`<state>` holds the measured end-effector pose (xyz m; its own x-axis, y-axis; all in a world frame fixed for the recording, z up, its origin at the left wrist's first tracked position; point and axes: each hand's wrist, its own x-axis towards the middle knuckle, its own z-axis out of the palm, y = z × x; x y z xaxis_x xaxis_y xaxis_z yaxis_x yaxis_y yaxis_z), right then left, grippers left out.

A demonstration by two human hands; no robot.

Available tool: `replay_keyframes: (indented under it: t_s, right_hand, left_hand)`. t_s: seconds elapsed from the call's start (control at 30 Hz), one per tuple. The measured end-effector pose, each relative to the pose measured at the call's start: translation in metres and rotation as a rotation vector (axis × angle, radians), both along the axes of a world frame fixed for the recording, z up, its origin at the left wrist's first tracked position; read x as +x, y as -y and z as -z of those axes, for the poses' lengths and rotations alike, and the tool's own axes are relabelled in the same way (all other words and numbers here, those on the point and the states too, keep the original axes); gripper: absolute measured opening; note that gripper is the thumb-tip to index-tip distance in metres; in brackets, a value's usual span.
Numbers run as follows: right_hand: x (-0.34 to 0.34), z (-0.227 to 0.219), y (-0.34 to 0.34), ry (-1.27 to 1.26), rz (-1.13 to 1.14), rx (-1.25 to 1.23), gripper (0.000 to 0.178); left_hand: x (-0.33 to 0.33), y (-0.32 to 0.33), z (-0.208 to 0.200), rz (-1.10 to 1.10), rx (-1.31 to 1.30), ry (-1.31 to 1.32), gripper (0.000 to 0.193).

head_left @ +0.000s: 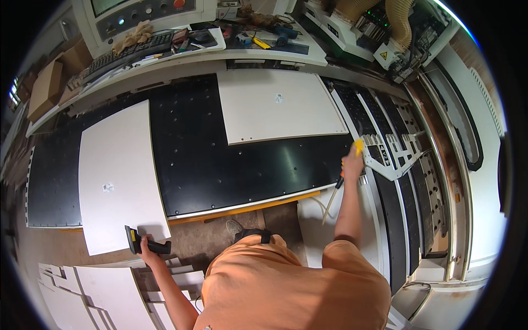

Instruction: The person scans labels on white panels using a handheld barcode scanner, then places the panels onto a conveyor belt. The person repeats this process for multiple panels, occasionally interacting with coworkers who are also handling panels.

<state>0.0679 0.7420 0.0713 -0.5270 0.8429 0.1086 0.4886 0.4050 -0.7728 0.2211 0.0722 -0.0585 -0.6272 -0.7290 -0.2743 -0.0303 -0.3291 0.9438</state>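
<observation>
My left hand [147, 248] is closed round the handle of a black handheld barcode scanner [132, 238]. The scanner is over the near end of a long white panel [118, 148], which bears a small printed label and juts past the table's near edge. My right hand [352, 165] grips what looks like an air blow gun [358, 146], its yellow part showing above the fist. Below the fist, an orange and black fitting joins a pale hose. A second labelled white panel [280, 118] lies farther back on the black table [231, 165], left of my right hand.
White slotted guide [391, 165] and dark rails stand right of my right hand. Machine head with ribbed hoses [400, 27] is at the far right. Behind the table, a shelf [220, 55] carries a keyboard [129, 55], gloves and tools. Cut white boards [110, 289] are stacked at lower left.
</observation>
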Motion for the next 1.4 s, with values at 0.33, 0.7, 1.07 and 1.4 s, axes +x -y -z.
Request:
replay_keyframes:
  t_s: [0.33, 0.7, 1.07, 1.4]
  right_hand:
    - [0.074, 0.265, 0.054, -0.384, 0.297, -0.955, 0.023]
    - [-0.095, 0.063, 0.016, -0.288, -0.413, 0.696, 0.04]
    - [-0.219, 0.078, 0.212, 0.099, -1.232, 0.824, 0.052]
    - [-0.153, 0.077, 0.255, 0.06, -1.333, 0.86, 0.054]
  left_hand:
    - [-0.048, 0.017, 0.005, 0.017, -0.035, 0.076, 0.026]
    - [-0.055, 0.003, -0.013, -0.232, 0.036, 0.099, 0.027]
    - [-0.05, -0.005, -0.037, -0.101, 0.005, 0.019, 0.03]
    - [-0.048, 0.004, -0.03, -0.138, -0.015, 0.034, 0.031]
